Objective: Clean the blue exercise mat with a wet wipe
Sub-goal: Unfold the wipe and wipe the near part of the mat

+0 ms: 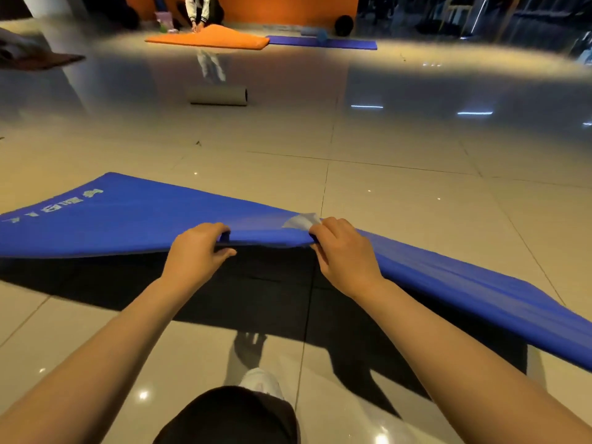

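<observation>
While both hands, left [198, 248] and right [342, 251], grip the raised mat [128, 219] edge, the right also pinching the wipe [302, 221], wiping seems unfinished.

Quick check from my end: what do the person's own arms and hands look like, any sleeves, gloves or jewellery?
Both forearms are bare with no sleeves in view. The left hand and right hand wear no gloves, and no rings, watch or wristbands show on the sides that face the camera.
</observation>
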The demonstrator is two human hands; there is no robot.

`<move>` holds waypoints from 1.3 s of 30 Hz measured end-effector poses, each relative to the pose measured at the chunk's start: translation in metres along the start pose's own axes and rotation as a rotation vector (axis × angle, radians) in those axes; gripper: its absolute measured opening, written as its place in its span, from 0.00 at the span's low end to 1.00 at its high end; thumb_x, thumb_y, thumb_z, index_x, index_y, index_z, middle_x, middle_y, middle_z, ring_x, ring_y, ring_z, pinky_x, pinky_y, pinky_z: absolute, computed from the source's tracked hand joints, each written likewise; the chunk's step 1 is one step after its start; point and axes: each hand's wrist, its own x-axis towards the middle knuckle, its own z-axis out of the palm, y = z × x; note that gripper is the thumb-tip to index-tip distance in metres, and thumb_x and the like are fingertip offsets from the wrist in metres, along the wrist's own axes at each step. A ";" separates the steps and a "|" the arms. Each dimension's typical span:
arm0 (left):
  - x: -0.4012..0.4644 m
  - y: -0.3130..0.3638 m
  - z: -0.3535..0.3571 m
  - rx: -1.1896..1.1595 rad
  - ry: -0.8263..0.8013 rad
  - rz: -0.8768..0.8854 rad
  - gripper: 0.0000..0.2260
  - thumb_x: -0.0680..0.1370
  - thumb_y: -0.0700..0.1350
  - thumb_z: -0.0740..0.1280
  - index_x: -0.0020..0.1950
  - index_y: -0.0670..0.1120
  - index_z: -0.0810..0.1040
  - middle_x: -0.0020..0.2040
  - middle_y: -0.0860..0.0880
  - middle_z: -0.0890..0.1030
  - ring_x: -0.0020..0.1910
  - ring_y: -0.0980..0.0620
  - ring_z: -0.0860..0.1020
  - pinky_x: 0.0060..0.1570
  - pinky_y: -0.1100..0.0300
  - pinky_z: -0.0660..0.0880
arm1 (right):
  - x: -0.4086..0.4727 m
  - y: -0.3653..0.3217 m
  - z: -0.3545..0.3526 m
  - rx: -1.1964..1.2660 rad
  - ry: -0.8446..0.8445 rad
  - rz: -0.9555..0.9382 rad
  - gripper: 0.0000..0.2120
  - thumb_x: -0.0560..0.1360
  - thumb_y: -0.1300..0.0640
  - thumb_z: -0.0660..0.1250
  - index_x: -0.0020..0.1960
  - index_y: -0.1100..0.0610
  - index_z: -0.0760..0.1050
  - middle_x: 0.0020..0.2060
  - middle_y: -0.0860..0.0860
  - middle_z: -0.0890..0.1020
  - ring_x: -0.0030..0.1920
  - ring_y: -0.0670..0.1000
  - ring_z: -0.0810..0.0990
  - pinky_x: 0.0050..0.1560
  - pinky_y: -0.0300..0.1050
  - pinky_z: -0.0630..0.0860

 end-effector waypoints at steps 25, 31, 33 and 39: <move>0.003 0.061 0.039 -0.090 0.007 0.072 0.16 0.79 0.35 0.66 0.66 0.44 0.78 0.63 0.45 0.80 0.62 0.39 0.76 0.48 0.44 0.75 | -0.173 0.092 -0.100 -0.299 -0.279 0.249 0.32 0.64 0.48 0.81 0.63 0.57 0.76 0.55 0.53 0.81 0.49 0.58 0.82 0.47 0.53 0.78; 0.057 0.069 0.014 0.000 0.083 0.128 0.14 0.81 0.38 0.65 0.66 0.43 0.77 0.61 0.41 0.81 0.60 0.38 0.77 0.50 0.43 0.74 | -0.122 0.100 -0.092 -0.140 0.033 0.405 0.12 0.73 0.62 0.72 0.56 0.60 0.78 0.45 0.55 0.79 0.43 0.56 0.78 0.40 0.43 0.68; 0.089 0.072 -0.003 -0.018 0.182 0.150 0.12 0.81 0.38 0.64 0.63 0.41 0.78 0.57 0.38 0.81 0.56 0.35 0.78 0.50 0.42 0.74 | -0.085 0.104 -0.102 -0.160 0.189 0.342 0.11 0.73 0.64 0.71 0.55 0.62 0.77 0.44 0.57 0.79 0.42 0.55 0.78 0.41 0.43 0.68; 0.072 0.041 0.022 -0.008 0.363 0.127 0.12 0.76 0.34 0.69 0.59 0.38 0.80 0.52 0.36 0.83 0.50 0.32 0.80 0.42 0.41 0.76 | -0.075 0.111 -0.066 -0.107 0.190 0.341 0.11 0.72 0.60 0.68 0.53 0.62 0.78 0.44 0.58 0.79 0.43 0.59 0.78 0.38 0.49 0.75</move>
